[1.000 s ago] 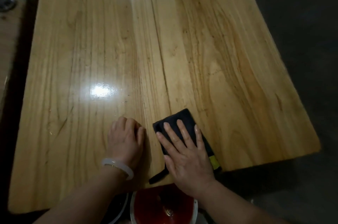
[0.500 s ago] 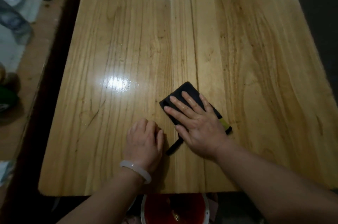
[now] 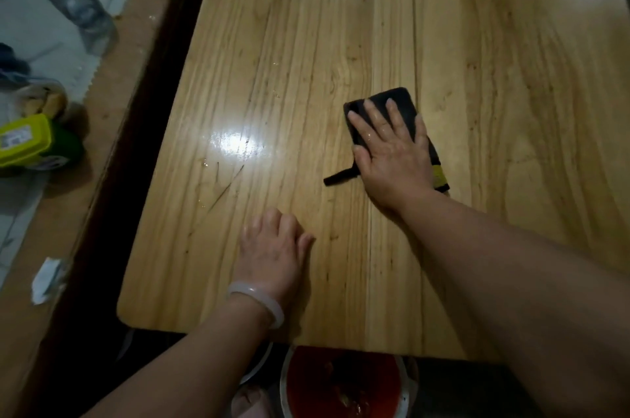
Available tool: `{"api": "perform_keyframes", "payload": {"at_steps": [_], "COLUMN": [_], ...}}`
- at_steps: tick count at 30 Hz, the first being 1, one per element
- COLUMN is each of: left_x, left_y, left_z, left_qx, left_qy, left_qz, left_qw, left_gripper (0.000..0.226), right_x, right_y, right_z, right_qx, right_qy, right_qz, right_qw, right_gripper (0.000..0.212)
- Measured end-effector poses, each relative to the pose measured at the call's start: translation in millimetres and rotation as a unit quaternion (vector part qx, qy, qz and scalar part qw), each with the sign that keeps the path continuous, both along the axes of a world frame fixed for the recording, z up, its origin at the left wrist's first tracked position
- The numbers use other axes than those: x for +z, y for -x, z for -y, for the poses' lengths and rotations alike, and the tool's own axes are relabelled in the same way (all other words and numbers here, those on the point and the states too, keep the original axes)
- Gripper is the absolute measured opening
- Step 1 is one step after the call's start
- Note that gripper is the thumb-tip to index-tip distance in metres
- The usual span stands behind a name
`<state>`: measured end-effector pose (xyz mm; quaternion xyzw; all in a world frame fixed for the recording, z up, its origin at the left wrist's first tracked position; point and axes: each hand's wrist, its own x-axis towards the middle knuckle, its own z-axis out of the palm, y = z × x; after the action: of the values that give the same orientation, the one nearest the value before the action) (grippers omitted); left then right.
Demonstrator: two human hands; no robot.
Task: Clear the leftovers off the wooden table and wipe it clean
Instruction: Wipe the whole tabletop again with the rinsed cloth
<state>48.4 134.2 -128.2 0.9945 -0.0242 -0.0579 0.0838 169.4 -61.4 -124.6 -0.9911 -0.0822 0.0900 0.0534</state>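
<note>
While the right hand (image 3: 395,158) lies flat on the black cloth (image 3: 399,102), its fingers (image 3: 373,116) are straight and slightly spread, pressing it to the wooden worktop (image 3: 272,59). Cloth sits right of centre, folded, with a strap end poking out left of the palm and a yellow tag by the wrist. Left hand (image 3: 272,247) rests on the worktop near the front edge, fingers (image 3: 289,223) loosely curled, holding nothing; pale bangle (image 3: 259,301) on wrist. Bowl of red liquid (image 3: 344,383) below the front edge. Lime-lidded container (image 3: 25,139) on the side surface at left.
</note>
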Motion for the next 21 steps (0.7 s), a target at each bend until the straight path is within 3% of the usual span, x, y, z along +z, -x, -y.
{"api": "perform_keyframes", "payload": {"at_steps": [6, 9, 14, 21], "left_x": [10, 12, 14, 6], "left_y": [-2, -2, 1, 11], "left_z": [0, -4, -23, -44], "left_qx": [-0.004, -0.009, 0.0, 0.033], "left_qy": [-0.012, 0.022, 0.197, 0.129], "left_qz": [-0.084, -0.072, -0.002, 0.066], "left_qw": [0.996, 0.997, 0.98, 0.989], "left_gripper": [0.029, 0.024, 0.018, 0.023], "right_x": [0, 4, 0, 6], "right_y": [27, 60, 109, 124], "right_z": [-30, -42, -44, -40], "right_qx": [-0.051, 0.011, 0.099, 0.268], "right_qy": [-0.006, -0.02, -0.01, -0.027], "right_qz": [-0.018, -0.012, 0.007, -0.013], "right_qw": [0.999, 1.0, 0.995, 0.963], "right_gripper": [0.057, 0.057, 0.059, 0.057]}}
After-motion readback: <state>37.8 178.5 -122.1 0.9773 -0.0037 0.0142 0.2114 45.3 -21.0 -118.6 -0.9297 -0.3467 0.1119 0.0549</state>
